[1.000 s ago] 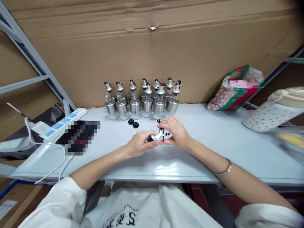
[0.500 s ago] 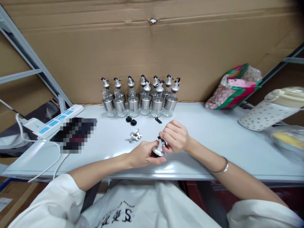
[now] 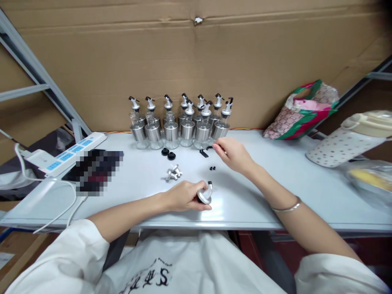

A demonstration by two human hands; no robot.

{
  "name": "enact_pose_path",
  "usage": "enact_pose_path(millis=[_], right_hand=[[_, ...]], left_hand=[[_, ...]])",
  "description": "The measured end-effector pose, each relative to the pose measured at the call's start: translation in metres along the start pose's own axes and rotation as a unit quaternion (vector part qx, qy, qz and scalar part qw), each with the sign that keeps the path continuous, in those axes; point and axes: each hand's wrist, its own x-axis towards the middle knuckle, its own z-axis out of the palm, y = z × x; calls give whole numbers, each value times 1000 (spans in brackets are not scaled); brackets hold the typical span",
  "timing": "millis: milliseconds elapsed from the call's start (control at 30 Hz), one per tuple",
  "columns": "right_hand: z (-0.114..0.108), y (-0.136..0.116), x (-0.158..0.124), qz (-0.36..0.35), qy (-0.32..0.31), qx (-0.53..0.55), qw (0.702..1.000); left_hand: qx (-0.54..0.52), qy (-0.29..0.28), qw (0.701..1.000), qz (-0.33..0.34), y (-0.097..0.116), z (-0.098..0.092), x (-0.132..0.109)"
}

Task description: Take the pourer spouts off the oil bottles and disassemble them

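Note:
My left hand [image 3: 183, 197] rests near the table's front edge, closed around a silver pourer spout [image 3: 204, 193] with a black tip. My right hand [image 3: 232, 154] is stretched forward, its fingertips pinched at a small black part [image 3: 209, 148] just in front of the row of bottles. A black clip [image 3: 203, 153] lies beside it. Two tiny black pieces [image 3: 212, 168] sit on the table between my hands. A loose silver spout [image 3: 173, 172] and two black round caps [image 3: 168, 154] lie to the left.
Several glass-and-steel dispenser bottles [image 3: 180, 128] stand in a row against the cardboard wall. A power strip [image 3: 72, 151] and a blurred dark item [image 3: 98, 169] lie at left. A patterned bag [image 3: 301, 110] and a dotted jug [image 3: 349, 141] sit at right.
My right hand has left the spout and reached forward to the small black part by the bottles. My left hand kept the spout and drew it toward the front edge.

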Motion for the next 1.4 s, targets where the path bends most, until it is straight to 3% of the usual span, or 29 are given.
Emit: enact_pose_path(millis=[167, 333, 733, 1200, 1400], right_hand=[[11, 39, -3, 48, -125, -4, 991], [22, 49, -10, 42, -198, 20, 979], [18, 42, -5, -7, -137, -5, 990], [33, 43, -11, 39, -183, 64, 980], [43, 49, -14, 5, -173, 87, 981]], left_hand=[[-56, 51, 997, -9, -3, 0, -1], [-80, 64, 995, -10, -3, 0, -3], [-70, 78, 994, -16, -3, 0, -2], [-8, 44, 999, 13, 1, -1, -2], [30, 35, 998, 40, -1, 1, -2]])
